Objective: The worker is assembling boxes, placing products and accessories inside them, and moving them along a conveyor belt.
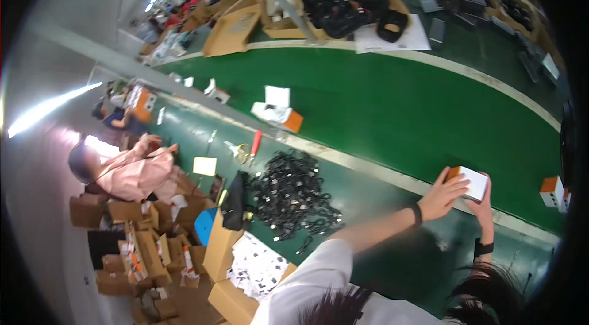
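Observation:
A small white and orange box (471,183) is between my two hands over the near edge of the green belt. My left hand (443,196) lies against its left side with the fingers across it. On the opposite side my right hand (482,203) grips the box, its fingers partly hidden behind it. The white face of the box is turned up. To the left on the bench is a heap of black cables (291,193) with metal plugs.
An open white and orange box (283,117) stands on the belt (392,104); another box (551,192) sits at right. Scissors (238,152) and a red-handled tool (255,146) lie beyond the cables. A carton of white slips (224,251) is near left. A co-worker in pink (141,171) sits farther left.

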Demonstrator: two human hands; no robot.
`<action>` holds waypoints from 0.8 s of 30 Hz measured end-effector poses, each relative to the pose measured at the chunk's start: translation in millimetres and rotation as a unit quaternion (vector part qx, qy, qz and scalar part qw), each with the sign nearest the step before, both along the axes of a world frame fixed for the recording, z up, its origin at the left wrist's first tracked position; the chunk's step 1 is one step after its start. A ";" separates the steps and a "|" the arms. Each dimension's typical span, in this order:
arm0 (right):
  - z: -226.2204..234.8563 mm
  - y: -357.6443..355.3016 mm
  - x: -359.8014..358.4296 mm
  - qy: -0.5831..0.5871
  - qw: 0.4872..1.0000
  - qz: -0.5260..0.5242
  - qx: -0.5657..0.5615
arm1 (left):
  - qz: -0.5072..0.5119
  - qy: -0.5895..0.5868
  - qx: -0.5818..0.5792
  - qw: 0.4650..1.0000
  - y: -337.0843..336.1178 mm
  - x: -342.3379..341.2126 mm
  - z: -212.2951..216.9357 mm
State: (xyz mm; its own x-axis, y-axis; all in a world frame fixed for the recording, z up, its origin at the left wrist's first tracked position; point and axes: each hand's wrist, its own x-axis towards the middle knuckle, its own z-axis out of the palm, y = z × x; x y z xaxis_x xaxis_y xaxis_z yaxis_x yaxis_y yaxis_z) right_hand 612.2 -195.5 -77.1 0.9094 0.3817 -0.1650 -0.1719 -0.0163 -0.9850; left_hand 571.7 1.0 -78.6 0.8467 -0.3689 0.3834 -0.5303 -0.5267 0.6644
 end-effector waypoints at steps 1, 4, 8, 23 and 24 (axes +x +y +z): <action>-7.4 -5.9 4.8 -0.047 0.998 0.003 -0.040 | 0.001 0.003 0.005 1.000 8.5 -0.1 10.7; -29.3 -33.8 14.4 -0.081 0.994 -0.014 -0.074 | 0.055 0.017 -0.056 0.997 30.9 -14.0 17.4; -38.2 -103.6 43.4 -0.072 0.990 -0.098 -0.072 | 0.217 -0.018 -0.035 0.975 120.0 -9.7 29.5; 34.9 -185.0 86.2 0.021 0.972 -0.231 0.033 | 0.582 0.022 0.164 0.796 408.5 -24.8 -17.2; 27.9 -184.0 87.2 0.023 0.974 -0.217 0.058 | 0.589 0.015 0.135 0.797 414.4 -25.6 -16.2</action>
